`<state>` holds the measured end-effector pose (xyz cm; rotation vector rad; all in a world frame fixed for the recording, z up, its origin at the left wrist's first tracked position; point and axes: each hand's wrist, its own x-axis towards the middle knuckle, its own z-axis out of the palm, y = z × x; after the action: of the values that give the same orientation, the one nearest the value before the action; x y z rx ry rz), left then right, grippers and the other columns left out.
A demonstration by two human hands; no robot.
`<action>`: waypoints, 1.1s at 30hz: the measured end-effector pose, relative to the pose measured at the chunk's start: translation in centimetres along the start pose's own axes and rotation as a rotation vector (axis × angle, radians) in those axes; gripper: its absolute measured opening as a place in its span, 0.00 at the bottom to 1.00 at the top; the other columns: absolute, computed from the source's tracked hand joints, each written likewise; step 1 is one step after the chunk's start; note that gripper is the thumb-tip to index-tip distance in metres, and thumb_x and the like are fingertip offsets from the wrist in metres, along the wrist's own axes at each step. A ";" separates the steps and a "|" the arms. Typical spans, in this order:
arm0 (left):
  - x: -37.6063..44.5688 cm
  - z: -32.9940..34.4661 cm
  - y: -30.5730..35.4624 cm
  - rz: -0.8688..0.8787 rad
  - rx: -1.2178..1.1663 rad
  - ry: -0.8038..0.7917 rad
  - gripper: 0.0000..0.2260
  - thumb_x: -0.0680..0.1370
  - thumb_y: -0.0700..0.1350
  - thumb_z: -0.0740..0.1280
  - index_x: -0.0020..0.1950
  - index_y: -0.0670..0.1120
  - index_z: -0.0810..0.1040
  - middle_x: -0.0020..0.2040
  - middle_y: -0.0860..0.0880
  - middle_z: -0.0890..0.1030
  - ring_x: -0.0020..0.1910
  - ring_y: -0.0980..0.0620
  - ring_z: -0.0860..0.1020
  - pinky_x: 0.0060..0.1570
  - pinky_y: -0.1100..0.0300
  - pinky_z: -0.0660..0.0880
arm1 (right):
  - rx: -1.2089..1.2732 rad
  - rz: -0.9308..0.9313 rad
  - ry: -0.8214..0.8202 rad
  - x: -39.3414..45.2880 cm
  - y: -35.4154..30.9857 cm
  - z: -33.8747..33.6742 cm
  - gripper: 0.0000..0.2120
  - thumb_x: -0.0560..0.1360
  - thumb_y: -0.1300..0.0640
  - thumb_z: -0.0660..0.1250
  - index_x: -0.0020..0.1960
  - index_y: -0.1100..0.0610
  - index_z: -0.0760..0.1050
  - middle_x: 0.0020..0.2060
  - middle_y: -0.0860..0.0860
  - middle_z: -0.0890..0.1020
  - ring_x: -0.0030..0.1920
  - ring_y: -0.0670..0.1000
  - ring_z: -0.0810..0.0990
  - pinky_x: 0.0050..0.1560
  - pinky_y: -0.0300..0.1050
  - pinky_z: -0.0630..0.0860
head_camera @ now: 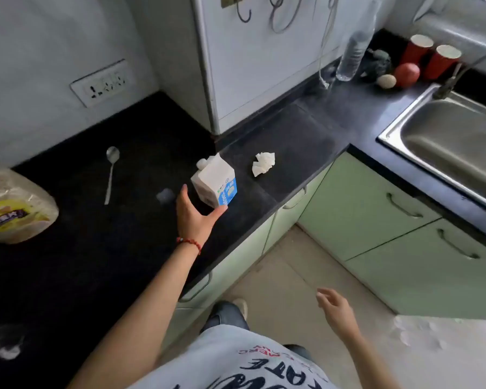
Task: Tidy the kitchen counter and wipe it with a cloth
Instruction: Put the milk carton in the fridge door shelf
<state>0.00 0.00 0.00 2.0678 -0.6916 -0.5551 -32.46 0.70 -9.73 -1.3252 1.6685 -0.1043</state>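
A white and blue milk carton (pixel 215 183) stands on the black counter (pixel 96 248) near its front edge. My left hand (pixel 192 217) reaches to the carton's near side with fingers straight and spread; the thumb tip touches its lower corner. A crumpled white tissue (pixel 263 163) lies to the carton's right, and a small white wad (pixel 202 163) sits just behind it. A metal spoon (pixel 111 172) lies to the left. My right hand (pixel 334 307) hangs relaxed over the floor, holding nothing.
A bagged food package (pixel 14 209) sits at the counter's left. A small pale scrap (pixel 165 195) lies beside my left hand. Far right stand a plastic bottle (pixel 354 51), two red cups (pixel 429 54), a red ball-like thing (pixel 407 74) and the steel sink (pixel 446 136).
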 end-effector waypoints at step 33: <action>-11.2 -0.6 -1.3 -0.170 -0.432 0.389 0.28 0.63 0.31 0.75 0.56 0.45 0.67 0.54 0.45 0.77 0.46 0.59 0.80 0.39 0.70 0.79 | -0.245 -0.182 -0.301 6.2 -1.3 -3.2 0.13 0.76 0.56 0.63 0.58 0.59 0.76 0.44 0.53 0.79 0.46 0.52 0.77 0.46 0.39 0.67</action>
<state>-7.71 8.27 0.67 1.7589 -0.1501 -0.3413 -33.45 -6.17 -11.08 -1.5896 1.3345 0.1908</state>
